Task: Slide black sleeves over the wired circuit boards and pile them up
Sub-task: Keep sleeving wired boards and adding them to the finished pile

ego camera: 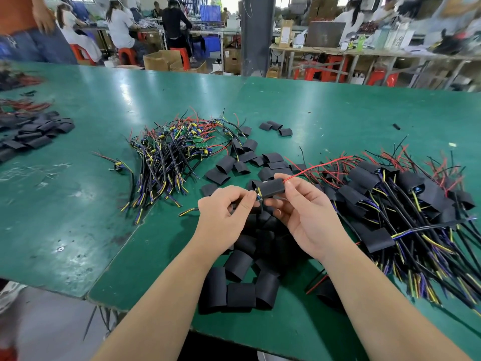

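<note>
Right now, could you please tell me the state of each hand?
Left hand: closed, fingers pinching the exposed end of the wired circuit board.
Right hand: closed, fingers holding the black sleeve around that board.

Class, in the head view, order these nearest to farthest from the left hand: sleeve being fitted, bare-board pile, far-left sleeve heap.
1. Sleeve being fitted, just right of the left hand.
2. Bare-board pile, beyond, leftward.
3. Far-left sleeve heap, at the table's edge.
</note>
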{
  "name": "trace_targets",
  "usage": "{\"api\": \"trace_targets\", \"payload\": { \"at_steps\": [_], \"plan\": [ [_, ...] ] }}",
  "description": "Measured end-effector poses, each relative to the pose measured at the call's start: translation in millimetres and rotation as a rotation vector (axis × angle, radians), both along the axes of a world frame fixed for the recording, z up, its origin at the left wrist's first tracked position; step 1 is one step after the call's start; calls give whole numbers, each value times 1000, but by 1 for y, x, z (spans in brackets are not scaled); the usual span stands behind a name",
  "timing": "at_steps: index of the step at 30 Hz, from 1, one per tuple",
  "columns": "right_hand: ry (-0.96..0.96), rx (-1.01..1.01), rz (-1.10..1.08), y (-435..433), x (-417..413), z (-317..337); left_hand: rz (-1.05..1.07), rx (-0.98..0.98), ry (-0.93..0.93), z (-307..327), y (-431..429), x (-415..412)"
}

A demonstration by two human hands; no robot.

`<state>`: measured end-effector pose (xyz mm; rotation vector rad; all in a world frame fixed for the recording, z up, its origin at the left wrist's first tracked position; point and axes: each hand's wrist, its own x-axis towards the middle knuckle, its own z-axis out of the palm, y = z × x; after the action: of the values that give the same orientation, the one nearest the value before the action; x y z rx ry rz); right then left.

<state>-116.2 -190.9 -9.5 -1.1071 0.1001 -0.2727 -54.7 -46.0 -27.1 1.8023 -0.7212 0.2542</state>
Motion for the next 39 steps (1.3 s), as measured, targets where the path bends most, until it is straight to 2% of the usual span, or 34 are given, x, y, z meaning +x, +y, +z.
{"api": "trace_targets", "payload": {
  "at_steps": [18, 26, 28, 31, 39],
  "plan": [
    [-34, -150, 10, 3, -1, -4, 33, 33, -63, -1, 0, 0],
    [-24, -124, -48, 1, 0, -6, 13, 62, 1, 2, -2, -6],
    [-23, -178, -66, 2, 1, -7, 29, 62, 2, 1, 0, -3],
    [-22, -267, -82, 4, 0, -7, 49, 74, -61, -1, 5, 1],
    [-28, -301, -33, 7, -3, -8, 146, 171, -224, -1, 7, 3]
  ]
}}
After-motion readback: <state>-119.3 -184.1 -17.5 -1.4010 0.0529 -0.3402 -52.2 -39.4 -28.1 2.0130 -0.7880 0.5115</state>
